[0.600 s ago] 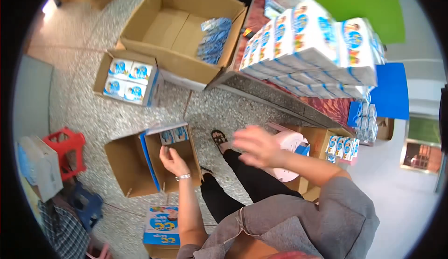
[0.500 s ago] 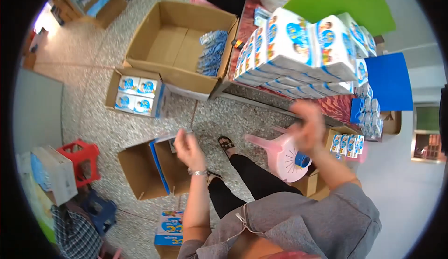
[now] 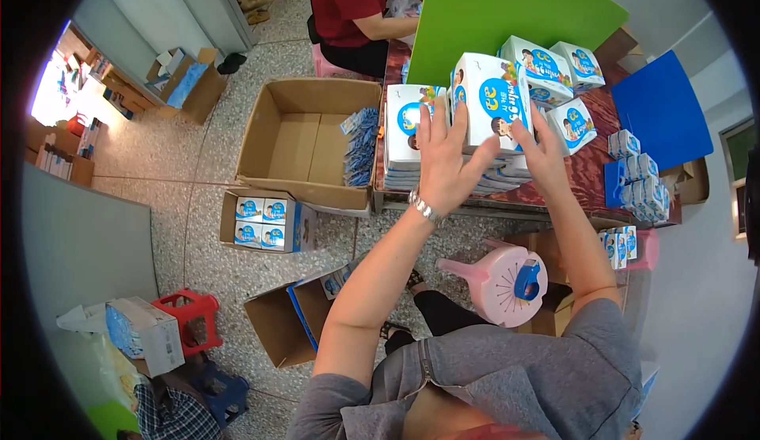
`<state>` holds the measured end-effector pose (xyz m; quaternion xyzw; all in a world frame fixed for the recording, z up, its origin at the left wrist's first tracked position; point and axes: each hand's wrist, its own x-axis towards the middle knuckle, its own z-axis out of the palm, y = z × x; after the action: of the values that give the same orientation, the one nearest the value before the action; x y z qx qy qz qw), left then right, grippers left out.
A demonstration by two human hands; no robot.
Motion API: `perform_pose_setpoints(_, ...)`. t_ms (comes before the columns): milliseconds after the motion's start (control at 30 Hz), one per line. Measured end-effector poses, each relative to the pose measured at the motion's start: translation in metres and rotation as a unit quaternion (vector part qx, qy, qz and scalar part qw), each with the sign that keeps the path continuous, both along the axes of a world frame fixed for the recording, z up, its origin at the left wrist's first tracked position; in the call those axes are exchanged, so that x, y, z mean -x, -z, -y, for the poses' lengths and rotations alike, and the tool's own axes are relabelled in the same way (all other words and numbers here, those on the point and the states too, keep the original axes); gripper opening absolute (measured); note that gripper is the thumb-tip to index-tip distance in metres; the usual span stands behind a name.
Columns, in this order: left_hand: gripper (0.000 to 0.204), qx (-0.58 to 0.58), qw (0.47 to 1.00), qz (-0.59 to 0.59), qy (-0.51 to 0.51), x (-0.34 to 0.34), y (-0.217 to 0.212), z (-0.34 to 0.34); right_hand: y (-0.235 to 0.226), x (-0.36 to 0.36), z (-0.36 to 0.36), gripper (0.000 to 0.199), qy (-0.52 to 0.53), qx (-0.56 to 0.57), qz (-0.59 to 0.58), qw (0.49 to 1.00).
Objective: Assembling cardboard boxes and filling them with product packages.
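Observation:
My left hand is open with its fingers spread, up against the near left side of a white and blue printed box. At the near right corner of that same box is my right hand, its fingers extended and apart. Whether either palm presses on the box I cannot tell. Another white box stands just left of it, partly behind my left fingers. Similar boxes stand behind and to the right, on the red marbled table.
A green panel rises behind the boxes, with a seated person beyond. Left of the table are a large carton and a smaller filled carton. An open carton and a pink stool bearing a blue tape roll stand near my legs.
Both my hands have moved forward, from above the open carton and the pink stool up to the boxes on the table. The view has shifted, showing more of the far side.

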<state>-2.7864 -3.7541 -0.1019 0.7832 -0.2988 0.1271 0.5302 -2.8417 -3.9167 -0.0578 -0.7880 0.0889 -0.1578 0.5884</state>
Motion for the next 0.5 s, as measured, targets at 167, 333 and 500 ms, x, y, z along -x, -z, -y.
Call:
perform_pose_setpoints(167,0.063,0.357,0.899,-0.243,0.063,0.019,-0.046,-0.012,-0.023,0.005,-0.004,0.066,-0.074,0.096,0.108,0.987)
perform_pose_setpoints(333,0.057,0.563,0.769,-0.284,0.102,0.018,-0.044,-0.073,-0.051,-0.076,0.106,0.096,-0.084,0.532,0.074,0.839)
perform_pose_setpoints(500,0.064,0.56,0.782,-0.274,0.002,0.074,0.01,-0.172,-0.026,-0.142,0.164,0.109,-0.181,0.644,-0.155,0.727)
